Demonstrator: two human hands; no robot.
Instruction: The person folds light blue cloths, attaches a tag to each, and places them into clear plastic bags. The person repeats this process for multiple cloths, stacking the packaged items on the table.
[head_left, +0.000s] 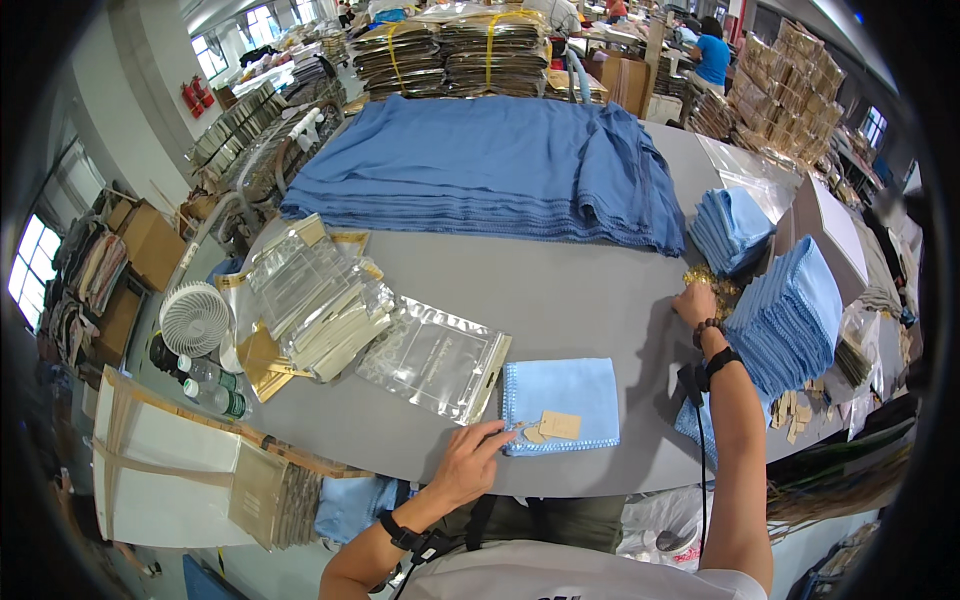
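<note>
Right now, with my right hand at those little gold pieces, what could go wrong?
Your right hand is at a loose pile of small gold-coloured pieces, so some could scatter across the grey table. The tall stack of folded light-blue cloths stands close beside that wrist; a bump might topple it. The black cable hanging from that wrist could snag near the table's edge.

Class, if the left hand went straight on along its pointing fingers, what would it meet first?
The folded light-blue cloth, at its near left corner, then probably the tan tags; whether the left hand touches the cloth is unclear.
</note>
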